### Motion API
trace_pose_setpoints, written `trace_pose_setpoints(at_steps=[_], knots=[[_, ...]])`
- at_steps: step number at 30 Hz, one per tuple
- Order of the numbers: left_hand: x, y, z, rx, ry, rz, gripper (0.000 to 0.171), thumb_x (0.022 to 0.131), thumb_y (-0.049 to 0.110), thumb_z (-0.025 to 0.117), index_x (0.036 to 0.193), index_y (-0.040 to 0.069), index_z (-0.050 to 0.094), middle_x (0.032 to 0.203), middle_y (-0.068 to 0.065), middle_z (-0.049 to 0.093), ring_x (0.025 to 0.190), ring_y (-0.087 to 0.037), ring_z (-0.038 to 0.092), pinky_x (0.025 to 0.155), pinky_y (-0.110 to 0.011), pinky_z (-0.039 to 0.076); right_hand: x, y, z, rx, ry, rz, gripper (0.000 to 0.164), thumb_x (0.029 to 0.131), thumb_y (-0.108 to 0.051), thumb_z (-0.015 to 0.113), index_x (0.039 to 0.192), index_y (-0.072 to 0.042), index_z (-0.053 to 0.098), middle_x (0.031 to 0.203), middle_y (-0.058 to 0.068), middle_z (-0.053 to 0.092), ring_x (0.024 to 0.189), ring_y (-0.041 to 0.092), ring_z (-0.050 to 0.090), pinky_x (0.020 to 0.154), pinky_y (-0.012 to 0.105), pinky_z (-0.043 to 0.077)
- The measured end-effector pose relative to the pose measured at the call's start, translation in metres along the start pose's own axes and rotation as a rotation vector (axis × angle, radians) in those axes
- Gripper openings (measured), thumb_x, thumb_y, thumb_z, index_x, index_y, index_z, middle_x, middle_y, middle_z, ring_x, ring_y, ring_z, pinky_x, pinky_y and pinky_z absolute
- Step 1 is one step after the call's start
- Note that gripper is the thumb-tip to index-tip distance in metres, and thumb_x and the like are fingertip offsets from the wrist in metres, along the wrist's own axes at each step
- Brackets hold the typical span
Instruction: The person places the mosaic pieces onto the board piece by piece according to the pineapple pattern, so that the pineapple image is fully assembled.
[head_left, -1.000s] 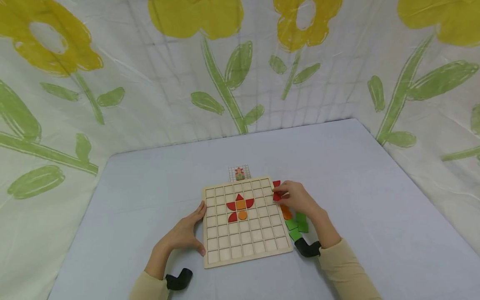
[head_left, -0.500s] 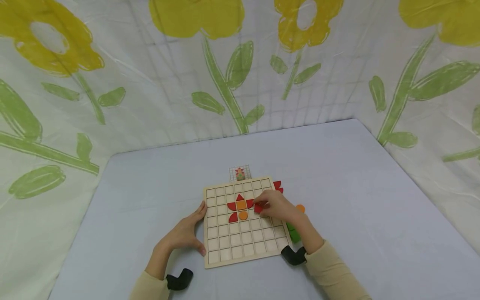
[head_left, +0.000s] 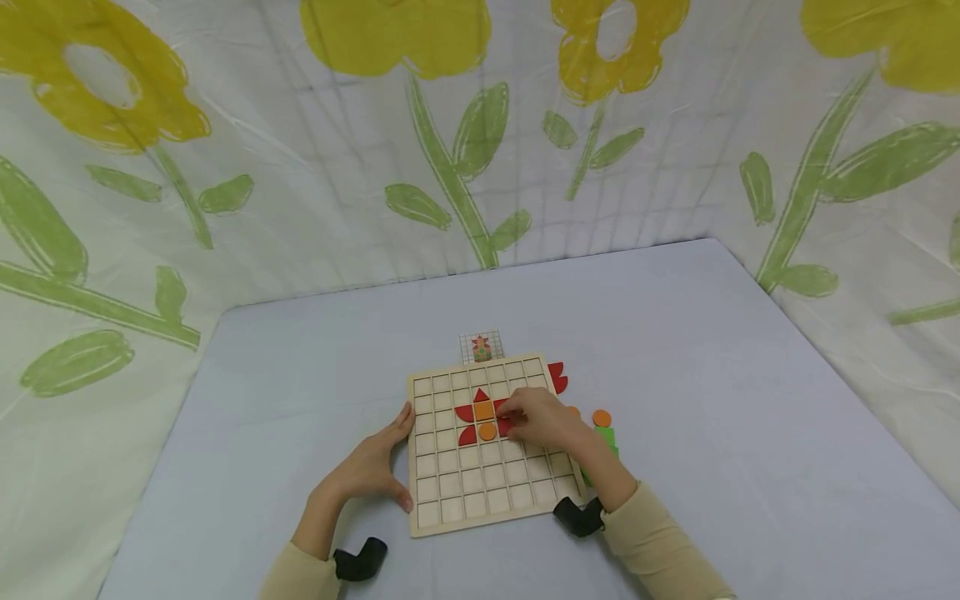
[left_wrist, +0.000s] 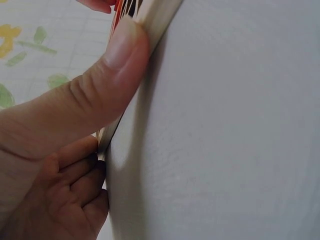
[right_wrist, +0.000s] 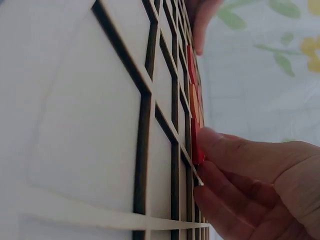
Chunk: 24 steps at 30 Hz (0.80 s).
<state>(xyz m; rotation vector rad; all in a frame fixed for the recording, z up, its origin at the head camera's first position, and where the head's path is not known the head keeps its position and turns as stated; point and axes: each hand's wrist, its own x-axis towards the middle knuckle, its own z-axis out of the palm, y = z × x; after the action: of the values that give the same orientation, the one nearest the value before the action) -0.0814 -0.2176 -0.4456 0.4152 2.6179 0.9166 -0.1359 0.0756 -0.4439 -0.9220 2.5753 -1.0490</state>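
Observation:
My left hand (head_left: 369, 463) rests against the left edge of a wooden grid board (head_left: 448, 508); its thumb and fingers are spread along that edge. Over the board, my right hand (head_left: 546, 419) pinches a red quarter-round tile (right_wrist: 195, 140) at the cell right of an orange round tile (head_left: 487, 431). Fingers partly cover this red tile in the head view. Around an orange square tile (head_left: 484, 410) lie a red triangle tile (head_left: 481, 396) above and a red petal-shaped tile (head_left: 464, 413) to the left. Another red tile (head_left: 467, 435) sits left of the orange round one.
Behind the board lies a small pattern card (head_left: 481, 346) with a gridded picture. Right of the board are loose red tiles (head_left: 558, 377), an orange round tile (head_left: 602, 418) and green tiles (head_left: 606, 437), partly hidden by the right arm.
My right hand has moved left from the loose tiles at the board's right side, carrying a red tile to the cell beside the orange round tile. The left hand stays at the edge.

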Motion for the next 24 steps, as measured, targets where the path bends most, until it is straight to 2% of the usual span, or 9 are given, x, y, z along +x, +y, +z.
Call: trace_pose_setpoints(at_steps=[8, 15, 24], knots=[[-0.0006, 0.0016, -0.001, -0.004, -0.002, 0.014, 0.132, 0.043, 0.022, 0.097, 0.148, -0.009, 0.023, 0.158, -0.021, 0.014, 0.142, -0.043, 0.021, 0.111, -0.057, 0.026, -0.001, -0.0001, 0.0017, -0.034, -0.008, -0.009, 0.012, 0.086, -0.003, 0.071, 0.097, -0.003, 0.076, 0.089, 0.001, 0.068, 0.085, 0.019, 0.063, 0.073, 0.023, 0.052], [-0.0017, 0.0024, -0.0029, 0.001, -0.002, 0.058, 0.132, 0.043, 0.023, 0.097, 0.147, -0.012, 0.023, 0.157, -0.024, 0.015, 0.141, -0.044, 0.021, 0.11, -0.058, 0.026, -0.0022, -0.003, 0.0031, -0.01, -0.002, 0.04, 0.013, 0.086, -0.002, 0.07, 0.098, -0.004, 0.075, 0.09, 0.0, 0.067, 0.085, 0.018, 0.062, 0.074, 0.026, 0.053], [-0.0005, 0.0013, -0.0015, 0.001, -0.001, 0.043, 0.132, 0.043, 0.022, 0.097, 0.147, -0.012, 0.023, 0.157, -0.023, 0.014, 0.142, -0.043, 0.02, 0.111, -0.057, 0.025, -0.0051, 0.0007, 0.0005, -0.012, 0.033, 0.03, 0.012, 0.088, -0.005, 0.07, 0.099, -0.004, 0.075, 0.093, 0.002, 0.069, 0.087, 0.018, 0.064, 0.074, 0.027, 0.053]])
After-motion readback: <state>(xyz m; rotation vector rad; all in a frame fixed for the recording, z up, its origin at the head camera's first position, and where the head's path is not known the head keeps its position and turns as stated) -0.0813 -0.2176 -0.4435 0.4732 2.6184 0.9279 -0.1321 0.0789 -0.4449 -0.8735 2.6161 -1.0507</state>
